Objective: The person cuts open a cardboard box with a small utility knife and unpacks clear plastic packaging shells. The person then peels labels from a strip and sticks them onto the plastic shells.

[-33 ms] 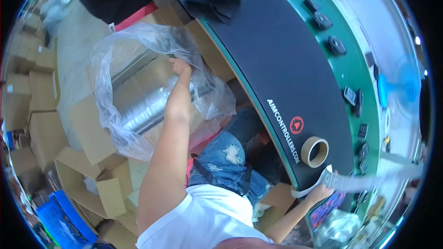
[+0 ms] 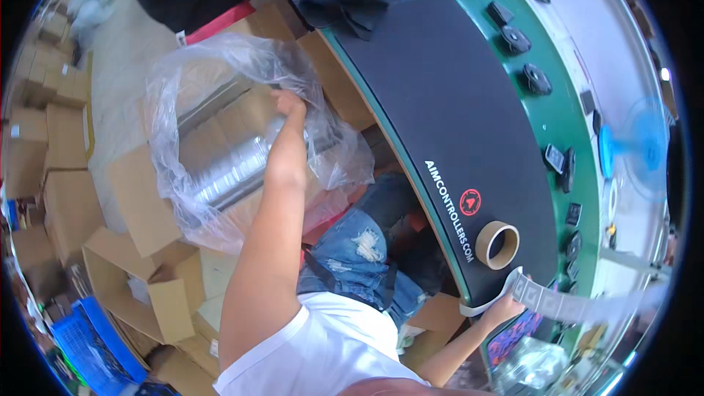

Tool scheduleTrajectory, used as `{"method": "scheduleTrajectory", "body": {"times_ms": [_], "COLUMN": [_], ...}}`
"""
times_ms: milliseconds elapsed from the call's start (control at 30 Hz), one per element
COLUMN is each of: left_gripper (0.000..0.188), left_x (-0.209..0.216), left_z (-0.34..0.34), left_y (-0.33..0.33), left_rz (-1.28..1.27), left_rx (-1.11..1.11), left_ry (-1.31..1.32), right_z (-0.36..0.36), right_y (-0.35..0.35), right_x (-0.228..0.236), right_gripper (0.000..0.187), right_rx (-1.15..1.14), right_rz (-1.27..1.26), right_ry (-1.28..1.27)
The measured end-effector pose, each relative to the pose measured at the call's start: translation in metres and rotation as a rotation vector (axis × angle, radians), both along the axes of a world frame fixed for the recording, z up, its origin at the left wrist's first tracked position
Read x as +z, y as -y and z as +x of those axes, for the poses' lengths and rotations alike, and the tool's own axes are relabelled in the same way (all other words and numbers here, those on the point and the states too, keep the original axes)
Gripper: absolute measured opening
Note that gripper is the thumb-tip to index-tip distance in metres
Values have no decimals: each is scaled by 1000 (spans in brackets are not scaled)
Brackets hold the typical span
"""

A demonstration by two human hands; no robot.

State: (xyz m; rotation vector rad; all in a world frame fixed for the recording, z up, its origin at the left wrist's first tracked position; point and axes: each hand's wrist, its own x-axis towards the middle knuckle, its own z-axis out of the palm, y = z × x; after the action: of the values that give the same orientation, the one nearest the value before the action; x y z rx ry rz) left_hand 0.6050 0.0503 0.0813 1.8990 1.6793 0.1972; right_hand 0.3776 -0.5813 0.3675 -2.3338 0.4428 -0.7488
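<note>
My left hand (image 2: pixel 290 103) reaches down into a cardboard box lined with a clear plastic bag (image 2: pixel 165 169). Its fingers are curled near the inner side of the box, and whatever they hold is hidden. Stacked clear plastic pieces (image 2: pixel 233 172) lie in the box beside a brown cardboard sheet (image 2: pixel 238 121), below my forearm. At the near end of the table my right hand (image 2: pixel 504 309) is closed on a strip of white labels (image 2: pixel 565 303). That strip trails off to the right, and its pale loose end curls by the table edge. A tan cardboard ring (image 2: pixel 498 245) stands close by.
A black mat (image 2: pixel 440 95) covers much of the green table (image 2: pixel 543 132), with several small black parts along its far side. Dark cloth (image 2: pixel 345 4) lies at the mat's far end. Open cartons (image 2: pixel 172 312) and a blue crate (image 2: pixel 110 345) stand at lower left. A blue fan (image 2: pixel 645 143) stands at right.
The view has shifted slightly. My left hand stays inside the lined box, and my right hand keeps its hold on the label strip.
</note>
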Motion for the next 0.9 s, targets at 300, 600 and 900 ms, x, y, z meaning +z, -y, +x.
{"method": "scheduleTrajectory", "body": {"times_ms": [300,600,900], "left_gripper": [99,106,81], "left_x": [108,365,602], "left_z": [-142,-244,-253], "left_y": [-11,54,251], "left_rz": [42,34,527], "left_rx": [-267,-750,-1836], "left_ry": [174,991,128], "right_z": [-34,-77,-188], "right_y": [48,84,192], "right_x": [4,32,46], "right_gripper": [36,32,30], "right_rx": [48,225,178], "right_rz": [151,586,528], "right_ry": [52,234,171]}}
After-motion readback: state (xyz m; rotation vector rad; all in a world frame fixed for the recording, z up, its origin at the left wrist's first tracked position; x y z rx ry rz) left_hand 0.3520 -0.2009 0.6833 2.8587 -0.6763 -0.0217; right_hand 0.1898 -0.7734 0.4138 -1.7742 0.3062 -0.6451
